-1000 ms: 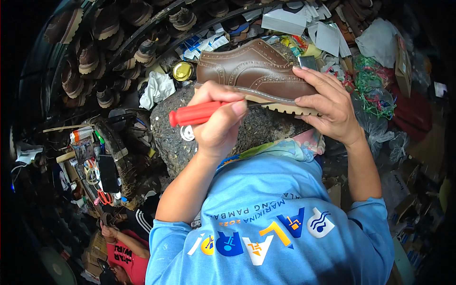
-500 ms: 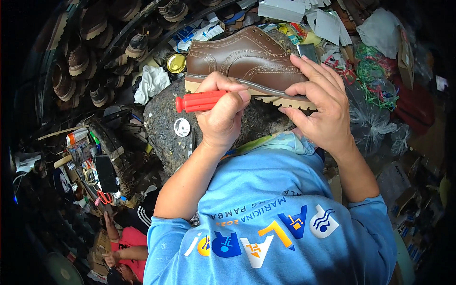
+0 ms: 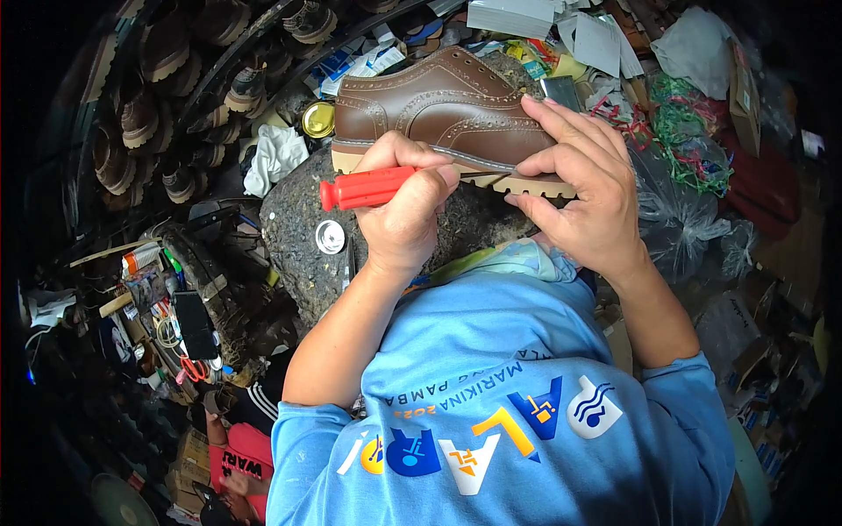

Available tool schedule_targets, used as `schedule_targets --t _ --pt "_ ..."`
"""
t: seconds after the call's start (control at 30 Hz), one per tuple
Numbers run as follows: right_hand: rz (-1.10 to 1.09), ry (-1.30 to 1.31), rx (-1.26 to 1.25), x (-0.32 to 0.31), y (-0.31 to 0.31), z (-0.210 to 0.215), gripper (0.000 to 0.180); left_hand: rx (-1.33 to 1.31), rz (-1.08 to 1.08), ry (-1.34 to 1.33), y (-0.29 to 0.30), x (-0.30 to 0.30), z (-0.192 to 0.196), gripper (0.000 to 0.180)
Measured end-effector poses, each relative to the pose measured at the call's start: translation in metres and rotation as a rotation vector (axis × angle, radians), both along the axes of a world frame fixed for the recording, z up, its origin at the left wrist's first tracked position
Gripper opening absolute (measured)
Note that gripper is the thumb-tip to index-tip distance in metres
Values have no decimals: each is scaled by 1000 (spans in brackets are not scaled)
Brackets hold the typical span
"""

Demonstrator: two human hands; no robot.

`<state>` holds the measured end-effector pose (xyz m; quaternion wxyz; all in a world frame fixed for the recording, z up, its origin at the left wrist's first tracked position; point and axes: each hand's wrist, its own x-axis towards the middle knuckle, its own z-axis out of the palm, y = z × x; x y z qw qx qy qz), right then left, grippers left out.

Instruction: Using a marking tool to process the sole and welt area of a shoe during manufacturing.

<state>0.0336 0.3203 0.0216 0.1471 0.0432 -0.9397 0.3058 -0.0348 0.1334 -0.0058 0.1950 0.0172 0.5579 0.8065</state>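
A brown leather shoe (image 3: 456, 112) with punched-hole trim and a pale, ridged sole (image 3: 526, 184) lies over a dark, rough stone-like block (image 3: 294, 206). My left hand (image 3: 405, 206) is closed round a red-handled screwdriver (image 3: 364, 188), held level along the sole's near edge. Its thin metal shaft points right toward the welt; the exact shape of the tip cannot be made out. At the toe end, my right hand (image 3: 588, 180) grips the shoe, fingers over the upper and thumb by the sole. That hand covers the toe.
Racks of dark shoes (image 3: 140, 118) fill the upper left. By the block are a gold tin lid (image 3: 318, 119), white cloth (image 3: 274, 160) and a small white-metal disc (image 3: 331, 237). Tools and a phone (image 3: 193, 324) lie left. Another person in pink (image 3: 237, 456) sits lower left. Plastic bags (image 3: 684, 210) lie right.
The shoe and both my hands appear slightly farther left, along with the whole scene. My grips are the same. The other person's arms and body have shifted at lower left.
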Motion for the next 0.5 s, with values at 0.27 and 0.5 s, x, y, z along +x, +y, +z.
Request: schedule_targets --t 0.27,0.5 --pt "-22 17 -6 -1 -1 -1 26 -38 14 6 2 0 3 6" --pt "-18 16 3 0 -1 1 23 228 32 -72 -4 -5 -8 3"
